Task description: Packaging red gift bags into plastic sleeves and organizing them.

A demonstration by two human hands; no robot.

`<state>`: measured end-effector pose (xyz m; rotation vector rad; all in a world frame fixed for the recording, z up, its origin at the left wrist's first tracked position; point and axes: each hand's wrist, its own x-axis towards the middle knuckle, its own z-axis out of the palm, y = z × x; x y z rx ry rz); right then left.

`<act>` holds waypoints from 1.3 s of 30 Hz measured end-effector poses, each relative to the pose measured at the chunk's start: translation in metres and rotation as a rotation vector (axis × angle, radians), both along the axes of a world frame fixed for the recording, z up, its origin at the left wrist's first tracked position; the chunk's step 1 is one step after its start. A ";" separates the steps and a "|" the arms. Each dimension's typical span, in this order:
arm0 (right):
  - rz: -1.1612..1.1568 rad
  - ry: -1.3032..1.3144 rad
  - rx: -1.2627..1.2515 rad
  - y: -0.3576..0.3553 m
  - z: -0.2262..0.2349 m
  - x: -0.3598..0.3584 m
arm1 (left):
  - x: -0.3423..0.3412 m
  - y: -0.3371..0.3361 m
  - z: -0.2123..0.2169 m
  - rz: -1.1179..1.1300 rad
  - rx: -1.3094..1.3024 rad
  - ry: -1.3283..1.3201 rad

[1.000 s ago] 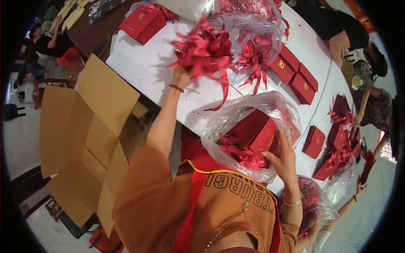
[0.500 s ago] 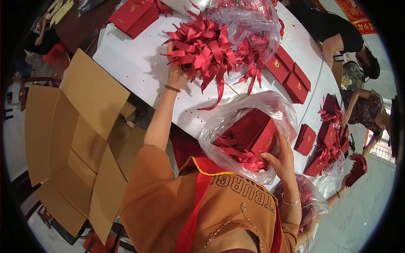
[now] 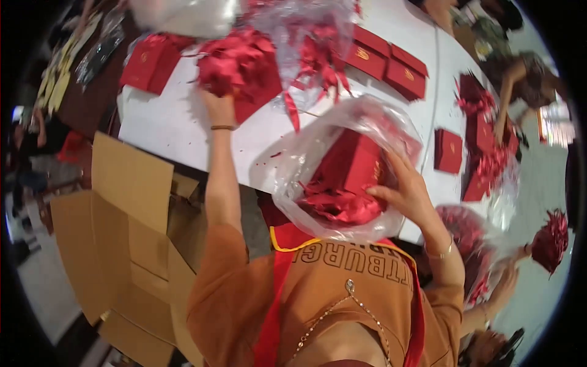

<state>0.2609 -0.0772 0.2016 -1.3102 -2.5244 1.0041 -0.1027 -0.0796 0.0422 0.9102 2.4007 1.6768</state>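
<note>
At the far left of the white table, my left hand (image 3: 221, 109) grips a bundle of red gift bags (image 3: 260, 92) topped by a thick tuft of red ribbons (image 3: 235, 64). The bundle partly hides its fingers. Close to my body is an open clear plastic bag (image 3: 287, 202), with more red gift bags (image 3: 361, 162) and loose ribbons (image 3: 342, 208) inside. My right hand (image 3: 406, 189) holds this plastic bag by its right side, thumb inside against the red gift bags, fingers along the rim.
An open cardboard box (image 3: 131, 189) stands left of the table. Red stacks (image 3: 150, 64) and folded red packets (image 3: 406, 73) lie further back. A filled plastic bag (image 3: 465, 238) is at right, where another person's hand (image 3: 504, 284) works. A red packet stack (image 3: 448, 150) lies nearer.
The view has shifted. My left hand has lowered the ribboned bundle toward the table beside the far-left stack, and the bags under the ribbons now show. My right hand stays at the plastic bag.
</note>
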 end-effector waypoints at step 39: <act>-0.130 0.809 -0.361 0.082 0.002 0.074 | 0.152 -0.012 0.112 -1.312 0.076 -1.146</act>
